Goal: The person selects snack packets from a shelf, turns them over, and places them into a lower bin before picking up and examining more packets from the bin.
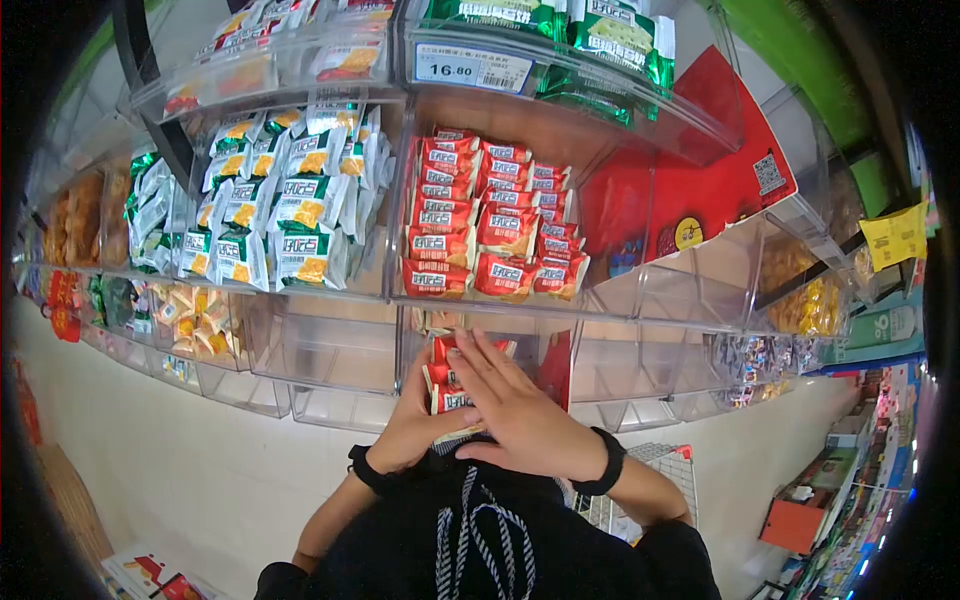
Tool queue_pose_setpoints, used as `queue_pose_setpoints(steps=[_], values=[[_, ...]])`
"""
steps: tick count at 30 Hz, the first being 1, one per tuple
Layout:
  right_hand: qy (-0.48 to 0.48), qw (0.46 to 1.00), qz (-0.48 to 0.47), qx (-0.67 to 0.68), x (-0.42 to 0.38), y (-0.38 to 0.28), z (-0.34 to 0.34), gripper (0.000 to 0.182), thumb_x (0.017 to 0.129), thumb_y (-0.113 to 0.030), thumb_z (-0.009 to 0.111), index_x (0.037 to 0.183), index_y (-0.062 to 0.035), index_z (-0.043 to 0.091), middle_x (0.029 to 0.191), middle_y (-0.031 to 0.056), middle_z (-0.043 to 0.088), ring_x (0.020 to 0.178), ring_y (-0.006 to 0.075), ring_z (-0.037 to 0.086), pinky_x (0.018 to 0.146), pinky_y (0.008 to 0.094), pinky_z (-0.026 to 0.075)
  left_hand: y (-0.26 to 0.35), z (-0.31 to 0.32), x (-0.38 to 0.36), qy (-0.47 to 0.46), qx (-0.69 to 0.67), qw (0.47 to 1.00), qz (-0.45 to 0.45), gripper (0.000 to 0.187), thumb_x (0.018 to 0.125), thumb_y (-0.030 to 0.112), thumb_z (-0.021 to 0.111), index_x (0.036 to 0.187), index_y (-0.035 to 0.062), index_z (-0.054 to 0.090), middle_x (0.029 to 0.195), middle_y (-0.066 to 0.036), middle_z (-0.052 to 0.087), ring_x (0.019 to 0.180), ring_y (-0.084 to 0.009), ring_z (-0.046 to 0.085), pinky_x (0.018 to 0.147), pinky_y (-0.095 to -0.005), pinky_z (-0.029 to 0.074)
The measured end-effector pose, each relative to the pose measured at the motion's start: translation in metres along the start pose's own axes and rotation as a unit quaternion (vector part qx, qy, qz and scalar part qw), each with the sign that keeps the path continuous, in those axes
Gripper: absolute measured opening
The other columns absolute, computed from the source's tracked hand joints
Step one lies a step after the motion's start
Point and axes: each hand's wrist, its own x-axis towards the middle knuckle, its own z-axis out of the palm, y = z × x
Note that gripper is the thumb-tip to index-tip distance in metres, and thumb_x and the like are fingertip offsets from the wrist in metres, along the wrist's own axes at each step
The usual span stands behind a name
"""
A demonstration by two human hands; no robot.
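Low in front of my body, both hands are around a small stack of red snack packets (453, 400). My left hand (412, 425) holds the stack from its left side, thumb across the lower packet. My right hand (520, 415) lies over the stack's right side with its fingers stretched out, and it hides part of the packets. Just above, rows of similar red packets (440, 215) stand in a clear shelf bin. A red card (553, 372) is right of my fingers.
White and green packets (310, 205) fill the bin to the left. A price label (472, 67) sits on the upper shelf edge, near green packets (610, 40). A red board (690, 180) leans at the right. A wire cart (665, 475) is beside my right arm.
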Motion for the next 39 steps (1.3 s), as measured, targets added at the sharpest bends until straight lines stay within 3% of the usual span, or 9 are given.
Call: queue_pose_setpoints(steps=[4,11,16,20,27,31,36,38,39], values=[[-0.008,0.995,0.043,-0.095,-0.001,0.007,-0.017,0.09,0.056,-0.018,0.071,0.128,0.0032,0.02,0.129,0.0227,0.026,0.122,0.0356,0.025,0.099,0.044,0.022,-0.002,-0.002,0.007,-0.034,0.243,0.966,0.079,0.085,0.06,0.016,0.074,0.125,-0.001,0.022,0.122,-0.014,0.031,0.115,-0.0207,0.033,0.095,-0.0323,0.029],[-0.046,0.994,0.094,-0.029,-0.004,0.011,-0.029,0.089,0.054,-0.02,0.072,0.126,-0.0009,0.024,0.108,0.0177,0.043,0.101,0.0348,0.042,0.09,0.044,0.031,0.007,0.005,0.021,-0.105,0.369,0.916,0.115,0.078,0.061,0.016,0.073,0.12,0.0024,0.023,0.114,-0.012,0.03,0.114,-0.0233,0.032,0.092,-0.0333,0.033],[0.064,0.986,0.091,-0.127,-0.002,0.024,-0.04,0.075,0.054,-0.019,0.072,0.117,0.0,0.035,0.1,0.0155,0.047,0.096,0.0312,0.045,0.08,0.0408,0.036,0.0,0.008,0.024,-0.124,0.186,0.969,0.102,0.085,0.067,0.019,0.07,0.129,0.0051,0.013,0.127,-0.013,0.018,0.121,-0.0257,0.024,0.093,-0.0356,0.033],[0.151,0.91,0.188,-0.336,0.031,0.055,-0.096,0.07,0.051,-0.021,0.073,0.109,-0.0033,0.038,0.098,0.0151,0.046,0.093,0.0315,0.045,0.078,0.0408,0.037,0.001,-0.008,0.024,-0.12,0.178,0.971,0.105,0.075,0.076,0.017,0.061,0.132,0.0057,0.012,0.134,-0.012,0.013,0.123,-0.0243,0.021,0.093,-0.0363,0.033],[0.016,0.89,0.302,-0.34,0.096,0.162,-0.131,0.075,0.047,-0.02,0.074,0.108,-0.0006,0.036,0.111,0.0177,0.045,0.104,0.0367,0.04,0.084,0.0513,0.031,-0.011,-0.025,0.018,-0.131,0.142,0.979,0.058,0.052,0.083,0.014,0.052,0.127,0.0045,0.027,0.128,-0.01,0.029,0.118,-0.019,0.031,0.093,-0.0311,0.033],[-0.032,0.907,0.308,-0.286,0.118,0.195,-0.133,0.111,0.044,-0.019,0.073,0.133,-0.0118,0.008,0.138,0.0171,0.008,0.123,0.0474,0.003,0.092,0.0606,0.017,-0.015,-0.037,0.017,-0.113,0.155,0.981,0.016,0.046,0.086,0.018,0.045,0.126,0.0048,0.028,0.127,-0.008,0.034,0.114,-0.0165,0.035,0.092,-0.0301,0.033],[-0.102,0.904,0.336,-0.245,0.122,0.223,-0.135,0.104,0.047,-0.016,0.069,0.134,-0.0128,0.012,0.138,0.0207,0.005,0.124,0.0466,-0.001,0.097,0.0556,0.015,-0.014,-0.052,0.02,-0.074,0.134,0.988,-0.029,0.041,0.086,0.016,0.047,0.122,0.0048,0.033,0.117,-0.008,0.043,0.111,-0.0158,0.039,0.089,-0.028,0.034],[-0.128,0.942,0.31,-0.007,0.124,0.242,-0.134,0.097,0.048,-0.016,0.068,0.132,-0.0106,0.02,0.135,0.0279,0.004,0.124,0.0464,0.001,0.099,0.049,0.017,-0.017,-0.062,0.026,-0.047,0.159,0.985,-0.045,0.038,0.086,0.017,0.047,0.12,0.0043,0.036,0.113,-0.008,0.046,0.106,-0.015,0.042,0.086,-0.0272,0.036],[-0.126,0.943,0.309,-0.01,0.125,0.248,-0.134,0.097,0.048,-0.016,0.068,0.132,-0.0106,0.02,0.135,0.0279,0.004,0.124,0.0464,0.001,0.099,0.049,0.017,-0.018,-0.064,0.032,-0.048,0.16,0.985,-0.04,0.038,0.086,0.017,0.047,0.12,0.0043,0.036,0.113,-0.008,0.046,0.106,-0.015,0.042,0.086,-0.0272,0.036]])
